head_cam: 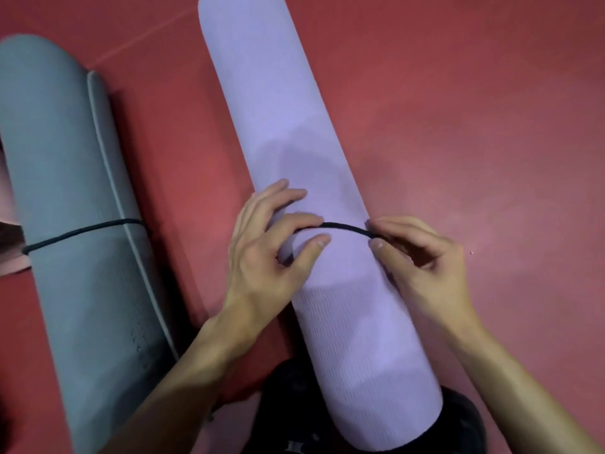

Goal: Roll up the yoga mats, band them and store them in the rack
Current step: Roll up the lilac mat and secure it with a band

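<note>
Far end of the rolled lilac ribbed foam yoga mat [294,142] runs out of frame at top, so its end face isn't visible; near end sits over something dark at bottom centre [294,398], prob. the person's clothing, too dim to tell. Thin black elastic band [347,228] shows only as a short arc across the top of the lilac roll; rest of it is hidden behind fingers and under the roll, so can't tell if it goes all the way round.

Lilac roll lies on the red smooth floor [474,109], long axis running from bottom centre-right up to top centre-left, i.e. away from the person, tilted slightly left.

Left hand [271,244] rests on the roll's left flank, fingers spread and curved, index/thumb tips at the band's left end. Right hand [415,257] at the roll's right edge, thumb and forefinger pinched on the band's right end, other fingers curled in.

To the left, apart from the lilac one, a rolled grey foam yoga mat [72,208] lies roughly parallel, cut off at bottom and left; a black band [82,232] circles it around mid-length. Pinkish thing at left edge [8,224] mostly hidden behind grey roll, unclear.
</note>
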`<state>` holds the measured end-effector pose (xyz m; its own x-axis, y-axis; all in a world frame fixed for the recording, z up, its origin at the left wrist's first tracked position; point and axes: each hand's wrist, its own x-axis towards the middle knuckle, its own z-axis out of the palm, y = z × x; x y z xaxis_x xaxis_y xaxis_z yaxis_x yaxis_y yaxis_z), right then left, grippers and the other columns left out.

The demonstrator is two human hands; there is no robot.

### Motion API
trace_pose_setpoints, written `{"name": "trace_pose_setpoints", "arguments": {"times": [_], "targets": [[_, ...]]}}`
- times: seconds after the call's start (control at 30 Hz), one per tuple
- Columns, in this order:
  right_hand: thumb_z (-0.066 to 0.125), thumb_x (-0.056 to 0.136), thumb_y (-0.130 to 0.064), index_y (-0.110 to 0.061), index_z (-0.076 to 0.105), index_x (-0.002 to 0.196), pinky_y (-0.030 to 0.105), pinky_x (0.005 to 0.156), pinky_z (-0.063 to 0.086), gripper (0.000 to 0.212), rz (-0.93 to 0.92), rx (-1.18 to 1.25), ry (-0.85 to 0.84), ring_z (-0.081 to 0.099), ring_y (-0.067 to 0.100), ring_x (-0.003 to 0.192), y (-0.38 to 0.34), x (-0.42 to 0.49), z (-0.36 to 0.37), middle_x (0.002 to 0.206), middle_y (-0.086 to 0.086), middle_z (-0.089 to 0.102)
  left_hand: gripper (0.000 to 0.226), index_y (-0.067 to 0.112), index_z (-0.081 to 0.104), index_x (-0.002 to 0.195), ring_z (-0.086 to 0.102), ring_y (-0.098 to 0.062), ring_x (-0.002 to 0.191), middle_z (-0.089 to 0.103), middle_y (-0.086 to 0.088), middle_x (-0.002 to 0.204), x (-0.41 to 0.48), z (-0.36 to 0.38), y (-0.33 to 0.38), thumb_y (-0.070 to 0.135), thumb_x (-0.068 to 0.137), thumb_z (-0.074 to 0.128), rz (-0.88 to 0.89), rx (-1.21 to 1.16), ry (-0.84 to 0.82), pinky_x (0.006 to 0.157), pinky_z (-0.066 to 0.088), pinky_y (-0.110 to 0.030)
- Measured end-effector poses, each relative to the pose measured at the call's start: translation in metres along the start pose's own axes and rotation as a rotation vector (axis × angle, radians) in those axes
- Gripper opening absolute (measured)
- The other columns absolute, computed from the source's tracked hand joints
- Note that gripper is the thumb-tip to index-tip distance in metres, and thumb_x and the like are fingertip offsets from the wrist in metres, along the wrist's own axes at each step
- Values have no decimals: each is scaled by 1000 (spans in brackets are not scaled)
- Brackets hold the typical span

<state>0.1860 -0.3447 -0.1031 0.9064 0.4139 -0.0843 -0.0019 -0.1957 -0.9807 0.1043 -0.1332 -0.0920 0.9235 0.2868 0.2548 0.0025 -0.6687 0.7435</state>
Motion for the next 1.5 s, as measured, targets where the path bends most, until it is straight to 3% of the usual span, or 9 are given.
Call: {"name": "trace_pose_setpoints", "arguments": {"times": [0.13, 0.33, 0.67, 0.8, 0.87, 0.97, 1.13, 1.3, 1.5], "targets": [[79, 90, -12, -12, 81, 100, 29, 91, 53, 10, -190, -149, -118, 71, 16, 100, -5, 17, 3, 104, -2, 73, 15, 17, 79, 94, 48, -19, 144, 66, -2, 131, 17, 4, 0, 31, 93, 73, 30, 53, -64, 120, 32, -57], [62, 102, -15, -7, 67, 99, 44, 82, 52, 9, -426, -449, -126, 64, 22, 96, -3, 20, 13, 104, -1, 66, 25, 14, 73, 88, 53, -19, 140, 72, 3, 119, 19, -2, -5, 37, 97, 68, 171, 168, -146, 122, 25, -63], [58, 104, -25, -15, 67, 101, 48, 71, 52, 14, -534, -527, -136, 62, 19, 92, -49, 83, 39, 104, -4, 65, 8, 14, 72, 99, 57, -16, 135, 61, 14, 122, 33, -15, -2, 14, 93, 68, -128, 182, 105, 109, 47, -40], [68, 99, -20, -19, 71, 97, 35, 77, 54, 4, -348, -348, -50, 64, 14, 91, -32, 94, 42, 104, -8, 68, 8, 15, 70, 99, 52, -14, 139, 58, 11, 125, 17, -20, -7, 9, 94, 68, -245, 129, 107, 105, 34, -7], [69, 100, -20, -25, 72, 108, 20, 82, 51, 10, -117, -223, -82, 67, 4, 98, -15, 78, 27, 115, -13, 68, 10, 14, 69, 100, 52, -14, 138, 59, 7, 127, 7, -26, -6, 7, 94, 70, -286, 99, 116, 104, 31, -4], [69, 101, -17, -28, 72, 122, 13, 92, 49, 24, 61, -146, -158, 65, -6, 110, 1, 45, 11, 126, -16, 69, 20, 13, 71, 110, 52, -16, 138, 60, 1, 129, 2, -30, -6, 23, 93, 73, -251, 82, 103, 110, 33, -12], [72, 97, -22, -17, 76, 124, 26, 92, 55, 28, -45, -133, -147, 71, 12, 106, -6, 21, 31, 121, -9, 71, 26, 14, 78, 107, 45, -24, 144, 62, -5, 130, 3, -17, -5, 35, 93, 73, -97, 137, 62, 116, 39, -50], [72, 98, -13, -17, 78, 122, 8, 80, 43, 25, -100, -222, -195, 66, 1, 94, -14, 39, 32, 111, -9, 70, 26, 23, 80, 114, 40, -23, 150, 60, -3, 145, 6, -21, -3, 37, 94, 71, 5, 263, -15, 127, 15, -57], [71, 98, -20, -22, 80, 107, 23, 77, 49, 13, -100, -232, -147, 65, 8, 88, -7, 42, 36, 103, -13, 70, 22, 27, 79, 108, 38, -11, 151, 66, 9, 139, 15, -13, 6, 37, 95, 64, -114, 246, -72, 126, 19, -60]]}}
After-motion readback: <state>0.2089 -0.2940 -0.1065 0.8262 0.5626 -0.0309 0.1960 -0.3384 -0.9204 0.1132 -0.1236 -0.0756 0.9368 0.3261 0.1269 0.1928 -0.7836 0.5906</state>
